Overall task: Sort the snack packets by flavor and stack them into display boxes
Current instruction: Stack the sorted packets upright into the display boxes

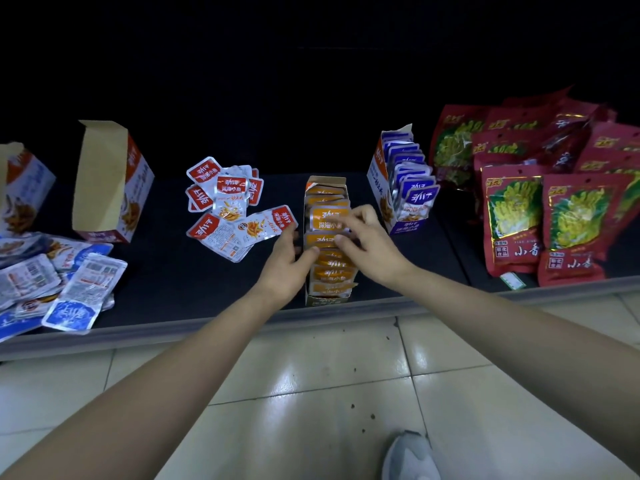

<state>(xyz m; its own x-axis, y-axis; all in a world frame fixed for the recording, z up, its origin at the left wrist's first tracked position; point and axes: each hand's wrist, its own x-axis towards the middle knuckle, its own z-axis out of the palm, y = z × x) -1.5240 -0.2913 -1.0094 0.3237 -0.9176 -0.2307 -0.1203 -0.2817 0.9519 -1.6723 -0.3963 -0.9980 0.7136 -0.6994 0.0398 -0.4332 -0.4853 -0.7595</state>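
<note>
An orange display box point(325, 181) stands on the dark shelf, filled with a row of orange snack packets point(327, 220). My left hand point(290, 260) rests against the box's left side, thumb lying over the packets. My right hand point(367, 239) reaches in from the right, its fingers curled on an orange packet in the row. A loose pile of red packets point(228, 202) lies left of the box. A blue box point(375, 183) full of blue packets point(414, 188) stands to the right. An open red box point(114, 183) stands further left.
Loose blue and white packets point(71, 289) are heaped at the shelf's left end beside another box point(24, 188). Large red bags point(540, 188) are piled at the right. The shelf's grey front edge point(214, 323) runs above a tiled floor; a shoe point(408, 457) shows below.
</note>
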